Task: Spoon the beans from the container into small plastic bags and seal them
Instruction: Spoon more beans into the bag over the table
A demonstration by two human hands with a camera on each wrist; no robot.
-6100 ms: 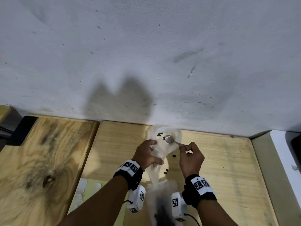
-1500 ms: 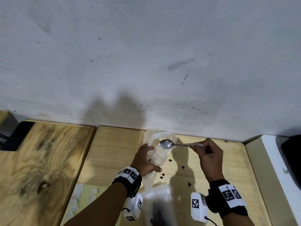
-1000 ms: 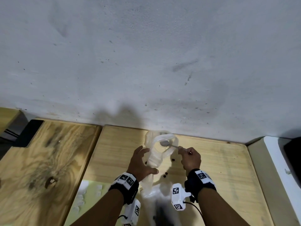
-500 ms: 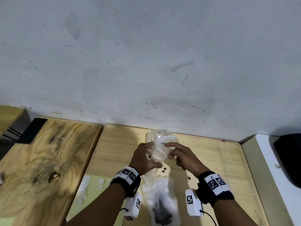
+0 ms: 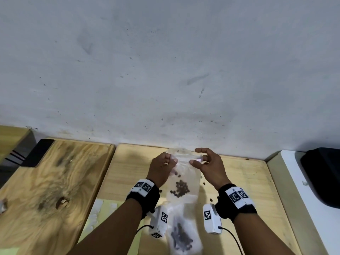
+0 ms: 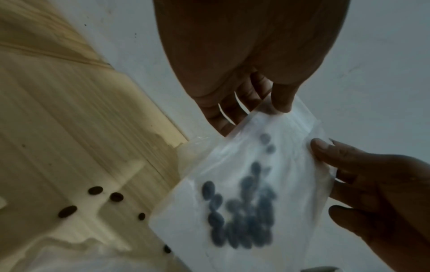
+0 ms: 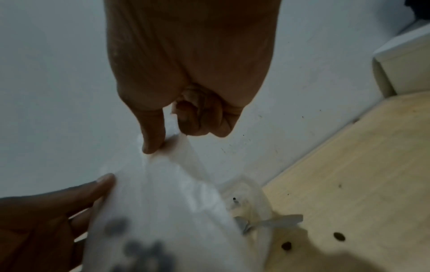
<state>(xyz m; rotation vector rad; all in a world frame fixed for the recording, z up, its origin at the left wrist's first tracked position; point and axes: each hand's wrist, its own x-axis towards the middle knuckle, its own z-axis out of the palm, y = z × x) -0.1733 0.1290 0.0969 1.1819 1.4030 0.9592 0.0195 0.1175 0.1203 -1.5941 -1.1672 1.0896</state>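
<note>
A small clear plastic bag (image 5: pixel 185 173) hangs upright above the light wooden table (image 5: pixel 248 181), with dark beans (image 5: pixel 181 188) gathered in its lower half. My left hand (image 5: pixel 172 161) pinches the bag's top left corner (image 6: pixel 277 108). My right hand (image 5: pixel 197 160) pinches the top right corner (image 7: pixel 172 141) between thumb and curled fingers. The bag's mouth is stretched flat between them. A clear container (image 7: pixel 246 198) stands just behind the bag, mostly hidden. No spoon is in either hand.
A second bag of beans (image 5: pixel 182 234) lies on the table below my wrists. Loose beans (image 5: pixel 204 183) are scattered on the table. A black phone (image 5: pixel 37 152) lies far left, a white surface (image 5: pixel 303 190) with a black object (image 5: pixel 322 173) at right. The wall is close behind.
A second ago my right hand held a spoon at the bag's open mouth. The spoon has left it, and both hands now pinch the bag's top corners, pulling the mouth flat.
</note>
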